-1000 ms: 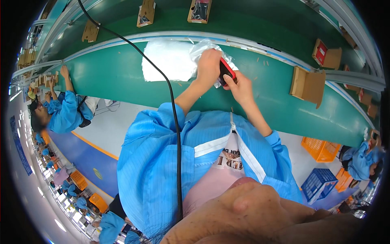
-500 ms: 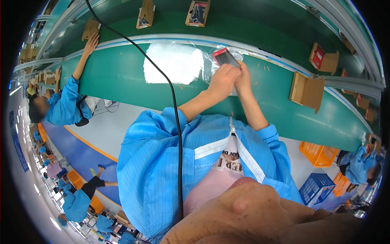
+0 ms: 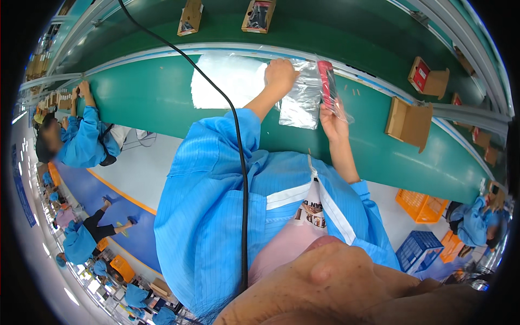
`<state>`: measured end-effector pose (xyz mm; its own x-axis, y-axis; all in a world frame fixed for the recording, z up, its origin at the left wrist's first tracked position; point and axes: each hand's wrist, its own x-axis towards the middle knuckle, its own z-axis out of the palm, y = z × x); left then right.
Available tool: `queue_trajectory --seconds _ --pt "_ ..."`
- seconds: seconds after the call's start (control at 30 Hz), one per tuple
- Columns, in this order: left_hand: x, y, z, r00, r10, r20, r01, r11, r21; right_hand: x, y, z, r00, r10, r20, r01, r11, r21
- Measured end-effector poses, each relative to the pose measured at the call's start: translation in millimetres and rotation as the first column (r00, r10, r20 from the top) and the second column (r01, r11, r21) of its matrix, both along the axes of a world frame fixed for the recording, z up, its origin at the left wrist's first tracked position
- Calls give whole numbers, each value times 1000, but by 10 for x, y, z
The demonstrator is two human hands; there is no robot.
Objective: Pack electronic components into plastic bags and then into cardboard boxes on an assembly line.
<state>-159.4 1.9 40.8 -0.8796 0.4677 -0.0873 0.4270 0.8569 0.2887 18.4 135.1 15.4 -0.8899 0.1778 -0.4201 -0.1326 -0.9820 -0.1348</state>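
The green bench [image 3: 146, 97] carries a white pile of plastic bags [image 3: 230, 84], and at its right side lies a shiny clear bag [image 3: 300, 111]. The left hand [image 3: 281, 75] is at this bag's upper part (whether its fingers grasp it, one cannot tell). The right hand [image 3: 335, 122] has its fingers closed around the lower end of the red device [image 3: 326, 81], which is inside clear plastic, over the bench.

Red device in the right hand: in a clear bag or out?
In, it appears: clear plastic film glints over the red device and flares past its lower end, by the right hand.
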Motion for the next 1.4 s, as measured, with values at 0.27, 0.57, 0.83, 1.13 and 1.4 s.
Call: queue_trajectory --seconds 0.27,0.57,0.83,1.13,1.4 --pt "-74 -582 -100 944 133 -301 -139 990 2 506 195 341 986 -128 106 65 885 462" --pt "867 319 362 210 -396 894 -800 456 390 304 88 668 980 -60 189 -105 654 750" --pt "625 374 360 -201 -453 869 -962 258 -88 829 394 464 985 -143 98 10 614 789" --pt "630 456 659 540 -449 712 -751 123 648 1813 1864 309 329 -939 98 -549 -105 829" --pt "808 810 714 933 -285 -222 328 410 851 804 1183 -54 698 -681 222 -616 -412 672"
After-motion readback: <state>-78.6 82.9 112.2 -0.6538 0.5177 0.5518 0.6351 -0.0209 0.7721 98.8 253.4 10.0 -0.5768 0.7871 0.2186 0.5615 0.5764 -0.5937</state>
